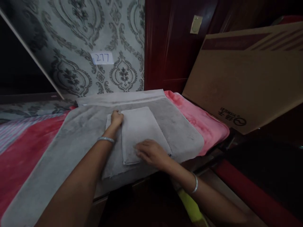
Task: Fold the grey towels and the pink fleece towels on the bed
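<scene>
Fingers, left hand: curled at the far-left edge of one folded pale-grey cloth; grip cannot be told. Fingers, right hand: loosely bent, blurred, over its near part; hold unclear. Beneath both: grey blanket. Right of them: pink blanket, cardboard.

One head-worn view looks forward and down, close above the left hand at nine o'clock, the right hand at six and cloth by the centre; farther off, it faces a wall at eleven, a box at two.
</scene>
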Motion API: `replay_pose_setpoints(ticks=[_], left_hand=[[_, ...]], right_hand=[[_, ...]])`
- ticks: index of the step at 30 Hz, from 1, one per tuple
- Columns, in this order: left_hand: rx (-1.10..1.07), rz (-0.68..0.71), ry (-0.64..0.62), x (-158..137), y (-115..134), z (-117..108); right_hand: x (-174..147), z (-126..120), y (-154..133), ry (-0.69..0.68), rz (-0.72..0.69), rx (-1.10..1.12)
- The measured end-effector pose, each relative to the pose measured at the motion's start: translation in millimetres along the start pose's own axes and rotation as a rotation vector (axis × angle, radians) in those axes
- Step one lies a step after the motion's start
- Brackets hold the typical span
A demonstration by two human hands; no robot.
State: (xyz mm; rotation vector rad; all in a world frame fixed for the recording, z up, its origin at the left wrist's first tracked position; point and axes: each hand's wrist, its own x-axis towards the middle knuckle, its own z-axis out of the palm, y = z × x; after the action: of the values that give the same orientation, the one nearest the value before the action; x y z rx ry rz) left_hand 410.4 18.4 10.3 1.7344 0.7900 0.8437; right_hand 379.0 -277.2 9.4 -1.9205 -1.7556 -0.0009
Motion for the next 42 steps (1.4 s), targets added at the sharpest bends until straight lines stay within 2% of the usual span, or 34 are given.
replay_pose_setpoints(ticks=[1, 2, 3, 5, 6, 8, 12, 15, 19, 24, 28, 34, 39, 42], left_hand=[[0.038, 0.068, -0.013, -1, 6, 2], [0.100, 0.162, -0.077, -5, 11, 5], [0.179, 0.275, -0.193, -9, 15, 11], [0.362, 0.494, -0.513, -23, 18, 27], [0.454, 0.563, -0.654, -31, 17, 35], [0.616, 0.633, -0.788, -47, 9, 48], [0.766, 0.766, -0.781, -61, -10, 55], [0.809, 0.776, -0.780, -48, -10, 53], [0.852, 0.726, -0.811, -13, 0, 63], [0.779, 0.593, -0.731, 12, -2, 80], [0.754, 0.590, -0.714, 11, -7, 81], [0.913, 0.641, -0.742, 3, -2, 76], [0.991, 0.677, -0.642, -14, 6, 76], [1.008, 0.688, -0.667, -21, 12, 69]], right_hand=[[4, -6, 6, 0.026, 0.014, -0.027], [8, -9, 12, 0.044, 0.019, -0.061], [12, -9, 18, 0.039, 0.004, -0.093], [16, -2, 27, -0.032, -0.064, -0.137], [17, 4, 29, -0.081, -0.096, -0.149], [17, 15, 31, -0.159, -0.120, -0.155], [13, 25, 30, -0.209, -0.075, -0.132], [13, 23, 31, -0.215, -0.076, -0.107], [13, 22, 33, -0.216, -0.078, -0.064], [12, 20, 35, -0.219, -0.060, 0.017], [11, 20, 37, -0.234, -0.078, 0.036], [12, 24, 38, -0.259, -0.081, -0.017], [11, 22, 40, -0.288, -0.066, -0.087], [10, 18, 39, -0.291, -0.059, -0.101]])
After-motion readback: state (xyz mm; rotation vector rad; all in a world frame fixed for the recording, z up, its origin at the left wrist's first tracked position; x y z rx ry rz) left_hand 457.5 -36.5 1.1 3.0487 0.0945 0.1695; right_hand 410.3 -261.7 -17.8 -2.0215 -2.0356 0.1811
